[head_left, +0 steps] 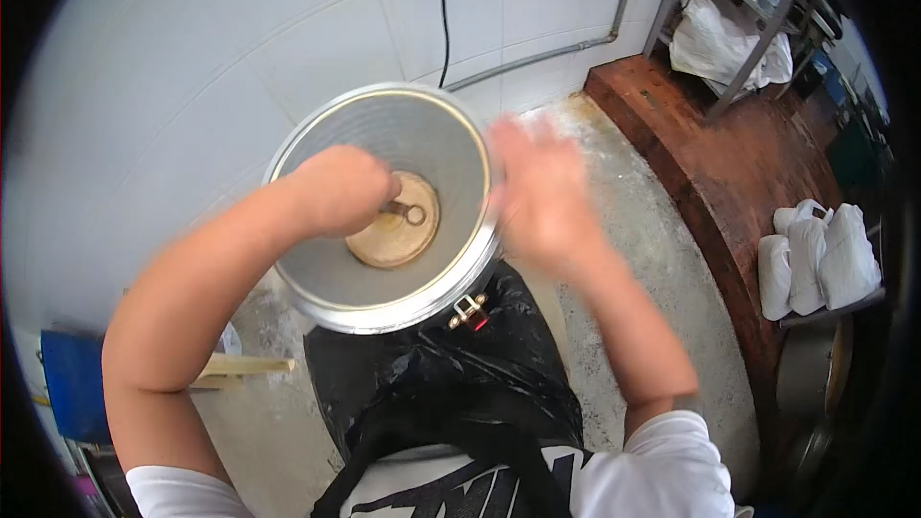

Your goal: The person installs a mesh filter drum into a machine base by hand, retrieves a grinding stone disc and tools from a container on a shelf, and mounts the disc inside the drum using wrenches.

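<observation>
A deep, round metal vessel with a thick shiny rim stands tilted in front of me. At its bottom lies a round tan disc. A metal piece with a ring-shaped end shows over the disc, beside my fist. My left hand reaches in over the near left rim, fingers closed; whether it grips the ring-ended piece is hidden. At the right outer side of the rim is my right hand, smeared by motion, its fingers stretched out. A metal latch with a red part sits on the vessel's near side.
A black plastic apron covers my lap. White tiled wall rises close behind the vessel. To the right are a raised red-brown step, metal shelving with bags, and white bundles. A blue container stands at left.
</observation>
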`<action>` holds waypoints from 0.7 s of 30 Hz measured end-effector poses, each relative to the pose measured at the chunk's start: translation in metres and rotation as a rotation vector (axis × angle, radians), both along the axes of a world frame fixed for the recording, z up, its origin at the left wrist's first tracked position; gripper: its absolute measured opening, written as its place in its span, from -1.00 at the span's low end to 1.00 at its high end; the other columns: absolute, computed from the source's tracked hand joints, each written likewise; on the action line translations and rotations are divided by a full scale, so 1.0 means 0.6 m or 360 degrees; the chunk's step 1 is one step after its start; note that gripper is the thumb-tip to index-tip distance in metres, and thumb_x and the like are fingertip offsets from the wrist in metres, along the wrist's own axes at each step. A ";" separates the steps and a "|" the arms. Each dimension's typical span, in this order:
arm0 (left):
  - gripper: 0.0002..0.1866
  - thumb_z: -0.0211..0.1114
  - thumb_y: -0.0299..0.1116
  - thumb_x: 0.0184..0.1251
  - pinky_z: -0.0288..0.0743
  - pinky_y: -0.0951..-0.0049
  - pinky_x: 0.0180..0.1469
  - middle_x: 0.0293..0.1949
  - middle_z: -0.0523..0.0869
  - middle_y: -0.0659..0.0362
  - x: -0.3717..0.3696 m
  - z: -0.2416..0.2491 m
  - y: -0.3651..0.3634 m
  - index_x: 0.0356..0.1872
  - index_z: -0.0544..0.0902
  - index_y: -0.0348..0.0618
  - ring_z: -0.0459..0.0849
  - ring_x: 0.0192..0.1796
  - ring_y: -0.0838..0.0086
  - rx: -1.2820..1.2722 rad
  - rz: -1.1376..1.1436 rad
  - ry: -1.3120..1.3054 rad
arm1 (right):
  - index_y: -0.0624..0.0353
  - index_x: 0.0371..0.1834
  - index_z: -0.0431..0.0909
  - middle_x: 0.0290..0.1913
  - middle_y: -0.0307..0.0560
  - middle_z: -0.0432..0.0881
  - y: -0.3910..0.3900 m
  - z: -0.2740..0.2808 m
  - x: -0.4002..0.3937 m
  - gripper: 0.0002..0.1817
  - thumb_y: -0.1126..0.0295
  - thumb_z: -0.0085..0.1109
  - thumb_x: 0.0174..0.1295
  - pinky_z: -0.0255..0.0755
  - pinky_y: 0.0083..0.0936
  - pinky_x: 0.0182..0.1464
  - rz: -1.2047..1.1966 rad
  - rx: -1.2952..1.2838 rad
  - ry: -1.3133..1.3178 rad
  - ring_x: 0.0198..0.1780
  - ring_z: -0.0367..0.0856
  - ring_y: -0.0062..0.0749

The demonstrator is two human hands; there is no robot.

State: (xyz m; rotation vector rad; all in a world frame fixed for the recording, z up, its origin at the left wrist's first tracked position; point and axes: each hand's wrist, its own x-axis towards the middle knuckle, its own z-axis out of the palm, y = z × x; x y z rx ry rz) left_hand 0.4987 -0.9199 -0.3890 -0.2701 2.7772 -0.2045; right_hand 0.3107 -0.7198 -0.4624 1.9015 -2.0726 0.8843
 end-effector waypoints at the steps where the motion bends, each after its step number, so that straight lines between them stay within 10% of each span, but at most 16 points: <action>1: -0.84 0.41 -0.44 0.13 0.66 0.00 0.01 -0.22 0.82 -0.02 0.000 0.000 0.004 -0.25 0.79 -0.20 0.80 -0.09 -0.03 0.0022 0.0052 0.0002 | 0.13 0.48 0.50 0.50 0.14 0.51 0.019 0.023 0.050 -0.30 -0.09 0.26 0.44 -0.03 0.55 0.58 0.0266 -0.0047 -0.0048 0.63 0.25 0.35; 5: -0.84 0.41 -0.45 0.12 0.66 0.00 0.00 -0.22 0.82 -0.02 -0.001 -0.005 0.003 -0.25 0.79 -0.20 0.80 -0.09 -0.02 0.0017 0.0024 -0.0015 | 0.08 0.45 0.55 0.51 0.12 0.51 0.029 0.039 0.060 -0.40 -0.06 0.08 0.52 -0.04 0.53 0.59 0.0501 0.0475 0.0333 0.63 0.29 0.25; 9: -0.83 0.42 -0.45 0.13 0.66 0.01 -0.01 -0.22 0.81 -0.01 0.002 -0.008 0.002 -0.23 0.79 -0.19 0.80 -0.09 -0.01 0.0002 0.0028 -0.0015 | 0.07 0.38 0.60 0.47 0.07 0.56 -0.017 0.013 -0.027 -0.46 -0.01 0.12 0.50 -0.01 0.58 0.56 -0.0174 -0.0138 0.0150 0.58 0.38 0.23; 13: -0.82 0.42 -0.45 0.14 0.67 0.03 -0.01 -0.23 0.81 0.00 0.004 -0.007 -0.004 -0.20 0.80 -0.18 0.80 -0.10 0.01 0.0057 -0.0023 0.0018 | 0.12 0.30 0.62 0.36 0.05 0.62 0.054 0.017 0.116 -0.45 -0.03 0.20 0.44 0.00 0.64 0.53 0.0957 -0.0029 -0.0074 0.59 0.34 0.28; 16: -0.82 0.42 -0.45 0.15 0.67 0.04 0.00 -0.23 0.81 0.01 0.001 0.002 0.006 -0.20 0.80 -0.18 0.80 -0.10 0.02 0.0033 0.0026 -0.0024 | 0.11 0.37 0.62 0.44 0.08 0.58 -0.021 -0.032 -0.025 -0.49 0.06 0.15 0.50 -0.03 0.60 0.55 0.0131 -0.0010 0.0108 0.58 0.34 0.29; 21: -0.82 0.38 -0.46 0.20 0.68 0.05 0.01 -0.21 0.83 -0.01 0.003 -0.006 0.002 -0.18 0.80 -0.18 0.82 -0.07 0.03 0.0002 -0.0026 -0.0049 | -0.04 0.31 0.65 0.38 0.08 0.61 0.050 0.034 0.111 -0.50 -0.01 0.24 0.39 -0.05 0.55 0.58 0.0671 0.0108 -0.0018 0.57 0.39 0.28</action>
